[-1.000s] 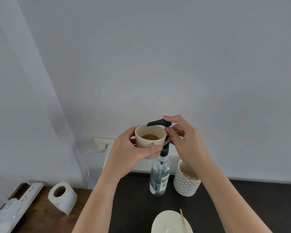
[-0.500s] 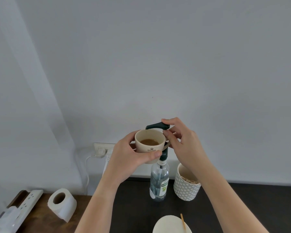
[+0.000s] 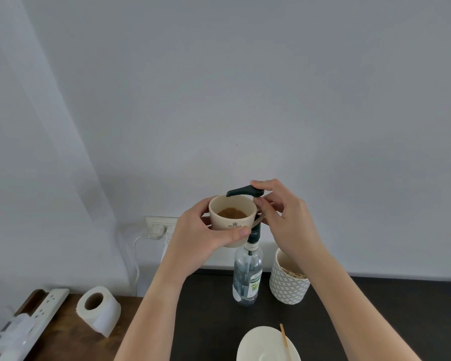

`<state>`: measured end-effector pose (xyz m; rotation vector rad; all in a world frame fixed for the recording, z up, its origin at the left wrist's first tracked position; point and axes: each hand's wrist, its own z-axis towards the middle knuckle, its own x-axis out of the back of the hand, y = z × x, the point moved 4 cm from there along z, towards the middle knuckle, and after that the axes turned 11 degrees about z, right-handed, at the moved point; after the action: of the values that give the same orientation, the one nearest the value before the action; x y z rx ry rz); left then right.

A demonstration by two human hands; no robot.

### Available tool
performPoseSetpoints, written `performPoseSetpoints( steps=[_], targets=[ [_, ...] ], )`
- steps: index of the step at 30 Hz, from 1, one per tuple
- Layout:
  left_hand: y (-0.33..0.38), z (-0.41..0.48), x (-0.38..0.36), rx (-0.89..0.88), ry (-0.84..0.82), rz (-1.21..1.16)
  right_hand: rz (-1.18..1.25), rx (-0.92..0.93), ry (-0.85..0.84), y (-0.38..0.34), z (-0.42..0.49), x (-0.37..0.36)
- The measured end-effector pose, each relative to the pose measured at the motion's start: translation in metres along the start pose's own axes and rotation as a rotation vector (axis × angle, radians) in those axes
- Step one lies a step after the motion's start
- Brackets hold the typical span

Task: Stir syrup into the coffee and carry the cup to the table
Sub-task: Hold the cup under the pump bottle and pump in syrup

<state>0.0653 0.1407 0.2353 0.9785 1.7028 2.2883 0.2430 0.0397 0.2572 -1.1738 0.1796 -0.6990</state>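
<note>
**SYRUP DOSING: CUP HELD UNDER PUMP SPOUT**

**Position.** The cup (image 3: 232,222), holding brown coffee, is held off the bench (image 3: 375,321), above its rear edge, with its mouth just under the spout of the pump head (image 3: 242,191). The syrup bottle (image 3: 246,280) stands upright near the rear edge, just beside a patterned holder (image 3: 287,285).

**Hands.** The cup wall is gripped by the left hand (image 3: 198,235), with the thumb laid across the front. The pump head is held by the right hand (image 3: 284,217), forefinger curled over the top and thumb just beneath.

**Procedure (advised).**
1. The spout tip should be kept inside the cup rim so that no syrup falls on the bench.
2. The pump should be pressed straight down, as a sideways load could tip the tall, narrow bottle.
3. The cup should be kept level and allowed to follow the spout.
4. For stirring, the stick (image 3: 285,342) lying on the saucer (image 3: 261,345) at the near edge is probably intended.

**Markings.** "TEISSEIRE" is printed on the bottle label and collar. A neck tag begins "MO". A crown and what appears to read "ROYAL ROCK" are printed on the cup.
</note>
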Motion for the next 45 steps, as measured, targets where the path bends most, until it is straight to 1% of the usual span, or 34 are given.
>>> performPoseSetpoints(
  steps=[11,17,25,27,30,32,35,38,45],
  targets=[
    [-0.002,0.001,0.001,0.002,-0.005,-0.001,-0.022,0.025,-0.011,0.001,-0.002,-0.001],
    [-0.002,0.000,0.002,0.000,0.002,-0.007,-0.083,0.041,-0.021,-0.004,-0.001,-0.002],
    [0.004,-0.006,0.001,-0.039,0.012,-0.013,-0.110,0.010,-0.042,-0.016,-0.003,0.004],
    [0.004,-0.013,0.000,-0.057,0.022,0.005,-0.111,0.015,-0.004,-0.020,-0.012,0.009],
    [-0.002,-0.028,-0.002,-0.068,0.032,-0.003,-0.104,0.027,0.105,-0.020,-0.034,0.023],
    [-0.008,-0.041,-0.007,-0.076,0.038,-0.004,-0.141,-0.062,0.097,-0.014,-0.052,0.030],
    [-0.019,-0.061,-0.019,-0.094,0.040,0.018,-0.140,-0.254,-0.046,0.001,-0.078,0.031],
    [-0.030,-0.079,-0.033,-0.102,0.014,0.023,-0.089,-0.355,-0.155,0.016,-0.102,0.029],
    [-0.061,-0.122,-0.078,-0.046,-0.059,0.004,0.043,-0.469,-0.153,0.062,-0.157,0.042]
  ],
)
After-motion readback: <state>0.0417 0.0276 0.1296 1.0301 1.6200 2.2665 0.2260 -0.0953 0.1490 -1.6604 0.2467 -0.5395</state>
